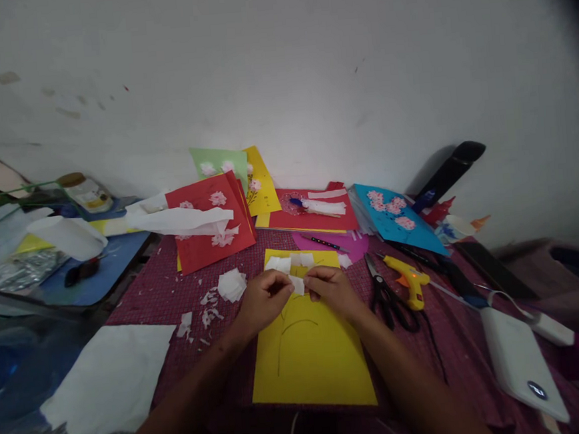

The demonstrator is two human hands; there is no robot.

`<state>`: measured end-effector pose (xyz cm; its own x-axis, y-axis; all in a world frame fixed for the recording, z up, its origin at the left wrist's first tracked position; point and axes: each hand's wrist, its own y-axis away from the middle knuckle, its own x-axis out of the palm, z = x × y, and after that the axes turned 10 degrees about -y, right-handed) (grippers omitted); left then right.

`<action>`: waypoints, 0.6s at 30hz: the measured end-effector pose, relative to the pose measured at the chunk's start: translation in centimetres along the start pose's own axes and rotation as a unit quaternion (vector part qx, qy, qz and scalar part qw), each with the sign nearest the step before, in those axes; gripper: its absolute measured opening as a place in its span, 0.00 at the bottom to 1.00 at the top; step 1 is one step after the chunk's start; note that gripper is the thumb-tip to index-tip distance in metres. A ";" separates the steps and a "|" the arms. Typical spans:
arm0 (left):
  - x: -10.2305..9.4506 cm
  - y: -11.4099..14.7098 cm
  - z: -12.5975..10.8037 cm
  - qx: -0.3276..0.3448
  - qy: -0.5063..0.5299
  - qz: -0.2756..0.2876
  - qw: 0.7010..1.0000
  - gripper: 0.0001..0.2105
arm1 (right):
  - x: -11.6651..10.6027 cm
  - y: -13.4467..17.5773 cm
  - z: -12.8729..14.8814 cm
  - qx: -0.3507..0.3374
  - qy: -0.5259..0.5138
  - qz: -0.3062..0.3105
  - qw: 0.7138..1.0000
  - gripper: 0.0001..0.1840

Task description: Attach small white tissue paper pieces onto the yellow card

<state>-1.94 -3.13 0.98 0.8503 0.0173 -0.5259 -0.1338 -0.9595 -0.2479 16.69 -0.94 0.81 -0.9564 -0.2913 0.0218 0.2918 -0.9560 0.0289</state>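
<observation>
Both my hands meet over a yellow card sheet (311, 362) that lies on the maroon cloth. My left hand (265, 300) and my right hand (331, 288) pinch a small white tissue piece (297, 284) between their fingertips. More white tissue squares (289, 262) lie along the card's far edge. A curved pencil line is drawn on the card below my hands. A small stack of white tissue squares (231, 284) and torn scraps (207, 310) lie just left of my left hand.
Black scissors (387, 297) and a yellow glue gun (409, 281) lie right of the card. A white power bank (521, 362) sits at far right. Red (211, 240), blue (400, 218) and green flower cards lean by the wall. White tissue sheet (109, 378) at left.
</observation>
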 end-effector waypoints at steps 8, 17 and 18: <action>0.4 -0.2 -0.1 -0.029 0.065 0.065 0.995 0.06 | 0.4 0.3 0.1 -0.034 0.050 0.012 0.998 0.09; 0.7 -0.1 0.4 -0.067 0.131 0.090 0.985 0.08 | 0.7 0.3 0.0 -0.121 0.129 0.017 0.984 0.10; 0.7 -0.2 0.4 -0.071 0.133 0.089 0.985 0.08 | 0.8 0.3 -0.1 -0.132 0.142 0.019 0.981 0.10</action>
<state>-1.51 -2.83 0.27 0.9259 -0.2105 -0.3138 -0.2357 -0.9708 -0.0442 16.05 -1.49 0.76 -0.9202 -0.2893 -0.2636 0.3505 -0.9088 -0.2262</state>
